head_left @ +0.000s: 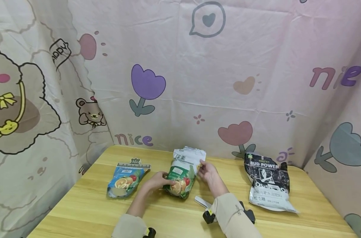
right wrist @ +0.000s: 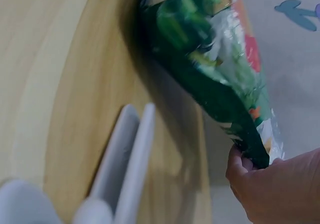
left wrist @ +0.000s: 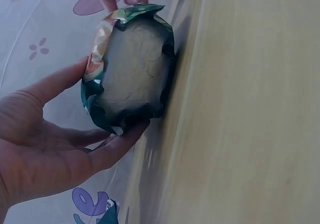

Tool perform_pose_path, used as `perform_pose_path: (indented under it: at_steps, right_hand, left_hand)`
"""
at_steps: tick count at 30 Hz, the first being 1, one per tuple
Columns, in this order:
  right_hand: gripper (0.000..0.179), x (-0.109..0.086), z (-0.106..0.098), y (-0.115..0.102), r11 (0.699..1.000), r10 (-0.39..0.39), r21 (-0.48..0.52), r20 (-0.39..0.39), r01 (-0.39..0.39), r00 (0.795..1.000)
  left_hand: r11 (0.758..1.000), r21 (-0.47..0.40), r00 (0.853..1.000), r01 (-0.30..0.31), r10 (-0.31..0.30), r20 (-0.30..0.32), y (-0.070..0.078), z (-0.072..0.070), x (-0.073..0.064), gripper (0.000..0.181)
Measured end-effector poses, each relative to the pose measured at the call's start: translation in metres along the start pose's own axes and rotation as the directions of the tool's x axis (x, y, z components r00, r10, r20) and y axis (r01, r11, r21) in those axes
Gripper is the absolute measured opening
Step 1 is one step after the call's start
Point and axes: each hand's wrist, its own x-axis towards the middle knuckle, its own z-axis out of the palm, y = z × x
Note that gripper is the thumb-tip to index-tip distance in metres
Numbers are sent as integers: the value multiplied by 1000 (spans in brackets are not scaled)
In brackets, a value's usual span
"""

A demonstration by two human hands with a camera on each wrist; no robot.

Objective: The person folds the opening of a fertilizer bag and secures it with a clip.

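Note:
A green and white fertilizer bag [head_left: 180, 172] with fruit and vegetable pictures is held between both hands at the middle of the table. My left hand [head_left: 159, 180] grips its lower left side, thumb on the printed front. In the left wrist view, the fingers of this hand [left wrist: 55, 144] curl round the bag's bottom end [left wrist: 135, 66], which faces the camera and looks raised off the wood. My right hand [head_left: 209, 174] pinches the upper right edge; the right wrist view shows this hand [right wrist: 280, 189] at the narrow end of the bag [right wrist: 210, 79].
A blue fruit-printed bag [head_left: 125, 181] lies left, a bear-topped ruler-like strip [head_left: 134, 165] at its top. To the right lies a black and white "BUD POWER" bag [head_left: 268, 181]. White prongs [right wrist: 130, 159] of a tool lie below my right forearm. A printed cloth [head_left: 180, 82] hangs behind.

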Motion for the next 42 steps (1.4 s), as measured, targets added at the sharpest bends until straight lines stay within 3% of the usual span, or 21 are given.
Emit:
perform_pose_path:
  at_steps: [1, 5, 8, 11, 15, 20, 25, 27, 31, 33, 37, 42]
  right_hand:
    - [30, -20, 11, -3, 1000, -29, 5, 33, 29, 999]
    - [15, -141, 81, -22, 985, -155, -72, -11, 154, 988]
    - [6, -214, 121, -32, 959, -234, -170, -21, 227, 972]
    - [15, -245, 131, -37, 936, -274, -214, 47, 278, 961]
    - [17, -260, 130, -41, 921, -292, -236, 113, 311, 950]
    - [7, -269, 124, -42, 887, -317, -300, 154, 350, 936]
    - [25, -281, 122, -43, 835, -333, -378, 234, 401, 914]
    - [29, -287, 121, -43, 816, -337, -402, 254, 416, 907]
    - [26, -296, 121, -45, 783, -342, -450, 265, 430, 901]
    - [26, -300, 121, -46, 764, -343, -477, 268, 433, 900]
    - [28, -307, 117, -52, 728, -347, -524, 274, 442, 897]
    - [29, -314, 110, -62, 698, -359, -562, 260, 443, 896]
  left_hand:
    - [1000, -3, 1000, -2, 2, 0, 1, 0, -1, 64]
    - [1000, -4, 1000, -17, 17, 3, 2, 2, -3, 66]
    - [1000, -5, 999, -29, 29, 15, 1, 3, -4, 69]
    - [999, 0, 998, -45, 45, 39, 1, 4, -5, 72]
    - [997, -2, 995, -74, 74, 69, 2, 5, -6, 74]
    - [992, -18, 986, -125, 126, 105, 5, 5, -6, 76]
    - [989, 20, 982, -149, 146, 123, 8, 2, -9, 73]
    - [983, 5, 967, -186, 182, 179, 9, 2, -9, 72]
    - [962, -51, 912, -270, 272, 308, 11, 4, -7, 71]
    - [955, -57, 896, -290, 292, 335, 11, 5, -6, 70]
    - [952, -22, 896, -304, 294, 333, 13, 10, -6, 65]
    - [955, -16, 910, -296, 287, 299, 16, 27, -1, 62]
